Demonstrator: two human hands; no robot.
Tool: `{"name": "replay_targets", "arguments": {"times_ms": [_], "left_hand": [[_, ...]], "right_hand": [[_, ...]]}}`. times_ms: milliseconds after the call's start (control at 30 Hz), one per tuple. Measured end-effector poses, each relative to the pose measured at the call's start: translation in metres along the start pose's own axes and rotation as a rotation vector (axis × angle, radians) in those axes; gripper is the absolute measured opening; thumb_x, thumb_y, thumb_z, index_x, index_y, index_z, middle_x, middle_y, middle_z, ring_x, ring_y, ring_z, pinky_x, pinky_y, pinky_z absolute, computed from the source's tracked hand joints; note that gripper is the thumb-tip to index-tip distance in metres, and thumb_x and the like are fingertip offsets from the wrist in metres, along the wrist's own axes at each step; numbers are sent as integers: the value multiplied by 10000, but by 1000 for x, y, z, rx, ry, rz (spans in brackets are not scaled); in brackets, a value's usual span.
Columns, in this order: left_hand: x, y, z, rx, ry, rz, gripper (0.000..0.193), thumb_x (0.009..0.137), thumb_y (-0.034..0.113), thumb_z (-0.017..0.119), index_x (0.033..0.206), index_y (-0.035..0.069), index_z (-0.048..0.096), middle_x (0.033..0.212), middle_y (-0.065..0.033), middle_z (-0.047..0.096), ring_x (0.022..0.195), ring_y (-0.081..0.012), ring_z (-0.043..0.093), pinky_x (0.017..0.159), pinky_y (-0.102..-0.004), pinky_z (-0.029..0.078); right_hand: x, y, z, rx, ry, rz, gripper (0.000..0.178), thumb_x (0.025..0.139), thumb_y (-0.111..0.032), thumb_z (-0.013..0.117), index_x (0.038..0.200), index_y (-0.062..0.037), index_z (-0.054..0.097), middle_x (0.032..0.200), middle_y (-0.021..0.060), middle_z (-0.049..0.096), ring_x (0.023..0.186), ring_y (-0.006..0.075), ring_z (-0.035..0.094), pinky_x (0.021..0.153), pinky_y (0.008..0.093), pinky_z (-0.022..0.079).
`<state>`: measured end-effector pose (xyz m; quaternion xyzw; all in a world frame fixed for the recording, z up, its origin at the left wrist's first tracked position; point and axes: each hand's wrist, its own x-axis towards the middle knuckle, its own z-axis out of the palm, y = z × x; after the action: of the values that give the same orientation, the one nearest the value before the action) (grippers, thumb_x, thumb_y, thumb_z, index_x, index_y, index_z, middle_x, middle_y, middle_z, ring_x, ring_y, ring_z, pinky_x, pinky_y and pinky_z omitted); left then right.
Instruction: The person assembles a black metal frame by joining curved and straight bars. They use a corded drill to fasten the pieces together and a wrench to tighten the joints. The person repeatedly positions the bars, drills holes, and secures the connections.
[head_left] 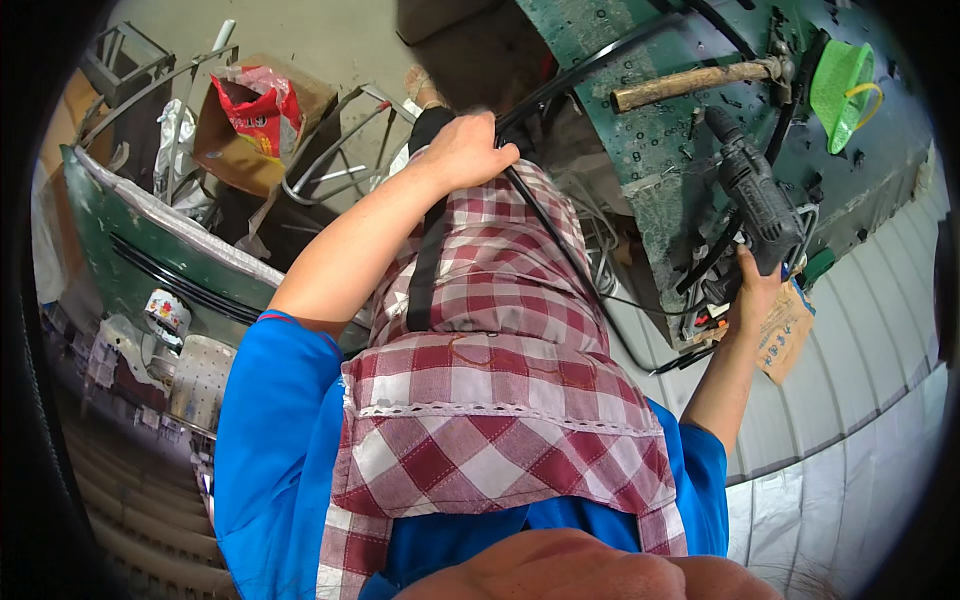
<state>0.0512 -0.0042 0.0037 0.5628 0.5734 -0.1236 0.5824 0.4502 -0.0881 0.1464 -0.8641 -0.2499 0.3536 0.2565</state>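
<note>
My left hand (468, 150) is closed around a bent black tube (560, 245) above my lap. One stretch of the tube runs up and right over the green worktable (652, 215); another curves down toward my right forearm. At the right, my right hand (757, 290) grips the handle of a black power drill (752, 185), its chuck pointing up and left over the worktable. Above the drill lies a hammer (690, 86) with a wooden handle. Part of the drill's grip is hidden by my fingers.
A green mesh basket (838, 92) and scattered small black pieces lie on the worktable. Brown paper (788, 335) sits beside my right wrist, near a ribbed pale wall (850, 340). At left stand a cardboard box (222, 145) with a red bag (260, 108), and bent metal frames (325, 185).
</note>
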Motion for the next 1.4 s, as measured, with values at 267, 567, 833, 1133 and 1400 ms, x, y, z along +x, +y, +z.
{"name": "replay_targets", "arguments": {"times_ms": [267,567,833,1133,1400], "left_hand": [[22,4,18,-97,-187,83,359,755,299,593,853,-44,636,764,-232,648,783,-372,651,719,-420,493],[33,34,7,-208,-323,66,518,774,364,574,941,-123,633,920,-296,651,890,-395,642,785,-432,485],[3,4,24,-206,-299,110,388,857,343,538,1018,-3,605,916,-234,664,862,-384,634,747,-437,475],[-2,-5,8,-282,-425,19,490,853,446,584,1070,9,624,767,-153,664,751,-259,649,688,-393,475],[9,-8,8,-235,-324,12,384,845,331,598,894,-49,617,688,-146,599,663,-247,581,662,-389,449]], "right_hand": [[-14,-25,15,149,-95,156,443,841,-36,644,1254,30,498,1066,155,654,870,246,677,645,283,528],[-23,-98,6,-496,-52,-178,323,850,-129,699,1102,46,599,961,82,682,853,136,609,806,266,463],[-43,-79,11,-273,-98,-94,312,854,-35,664,1141,58,584,966,99,684,833,128,619,728,243,477],[-75,-66,5,-303,-84,-146,384,841,-42,690,1178,74,549,1005,153,683,901,191,649,842,313,501],[-129,-44,-1,-348,-155,-300,387,799,-14,690,1156,83,574,969,160,682,885,204,653,803,309,509]]}}
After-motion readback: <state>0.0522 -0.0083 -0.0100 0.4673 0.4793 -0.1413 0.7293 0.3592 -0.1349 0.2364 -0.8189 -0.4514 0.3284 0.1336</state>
